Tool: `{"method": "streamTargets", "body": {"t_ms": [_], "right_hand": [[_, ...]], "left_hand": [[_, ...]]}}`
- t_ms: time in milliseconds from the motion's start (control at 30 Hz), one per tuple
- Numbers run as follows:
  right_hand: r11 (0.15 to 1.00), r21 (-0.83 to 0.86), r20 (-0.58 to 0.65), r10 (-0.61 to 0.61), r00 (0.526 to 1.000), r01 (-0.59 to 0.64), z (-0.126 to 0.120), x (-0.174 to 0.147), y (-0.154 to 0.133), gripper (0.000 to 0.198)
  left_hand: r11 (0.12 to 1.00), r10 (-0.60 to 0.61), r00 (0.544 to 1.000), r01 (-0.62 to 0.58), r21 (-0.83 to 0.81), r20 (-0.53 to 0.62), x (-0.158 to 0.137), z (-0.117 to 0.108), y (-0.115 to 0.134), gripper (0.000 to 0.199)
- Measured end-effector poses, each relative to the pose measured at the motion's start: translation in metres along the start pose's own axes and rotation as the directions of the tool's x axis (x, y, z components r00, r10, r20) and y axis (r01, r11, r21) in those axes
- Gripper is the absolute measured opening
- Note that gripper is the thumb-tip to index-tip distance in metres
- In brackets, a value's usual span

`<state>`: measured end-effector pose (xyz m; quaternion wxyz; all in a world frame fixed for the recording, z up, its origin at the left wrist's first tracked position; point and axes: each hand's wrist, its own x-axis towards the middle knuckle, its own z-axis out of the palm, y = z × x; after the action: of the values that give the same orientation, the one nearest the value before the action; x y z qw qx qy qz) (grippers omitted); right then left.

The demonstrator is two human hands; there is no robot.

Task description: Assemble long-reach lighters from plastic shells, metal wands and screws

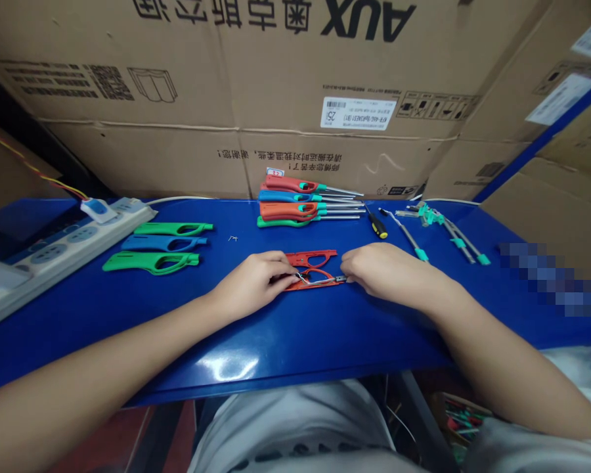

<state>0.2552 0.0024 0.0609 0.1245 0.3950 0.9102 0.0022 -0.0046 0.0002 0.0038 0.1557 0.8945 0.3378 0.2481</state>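
Two orange-red halves of a lighter's handle shell lie in front of me, the upper half (320, 257) behind the lower half (315, 285). My left hand (253, 282) is closed at the left end of the lower half, fingertips pinched at a thin white wire (309, 281) that runs inside it. On the right, my right hand (384, 272) is closed, its fingertips pinching a small grey metal part (341, 279) at the shell's narrow end. The rest of that part is hidden under the hand.
Green and blue lighter handles (165, 244) lie left, beside a white power strip (62, 253). Several finished-looking lighters (288, 210) are stacked behind, near a screwdriver (377, 225). Metal tubes with teal pieces (458, 243) lie right. Tiny screws (233, 238) sit left of centre. Cardboard (226, 118) walls the back.
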Motion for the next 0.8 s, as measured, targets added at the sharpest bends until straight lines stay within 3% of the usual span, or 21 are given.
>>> {"method": "streamTargets", "body": {"t_ms": [200,533,667,800], "right_hand": [[0.995,0.082,0.01,-0.064,0.998,0.063,-0.002,0.001,0.004,0.019],[0.999,-0.012,0.025,-0.033,0.999,0.033,0.0,-0.002,-0.005,0.018],[0.996,0.089,0.001,-0.02,1.0,0.02,0.002,0.0,0.001,0.018],[0.953,0.287,-0.033,-0.09,0.995,0.096,0.006,0.001,0.016,0.014]], "left_hand": [[1.0,0.003,1.0,-0.003,0.002,-0.004,0.0,0.0,-0.001,0.017],[1.0,0.025,1.0,-0.025,0.005,-0.002,-0.001,0.002,-0.003,0.018],[1.0,0.001,1.0,-0.001,-0.007,-0.004,-0.001,0.001,-0.002,0.019],[0.999,-0.031,0.999,0.031,-0.012,-0.013,-0.001,0.0,0.001,0.018]]}}
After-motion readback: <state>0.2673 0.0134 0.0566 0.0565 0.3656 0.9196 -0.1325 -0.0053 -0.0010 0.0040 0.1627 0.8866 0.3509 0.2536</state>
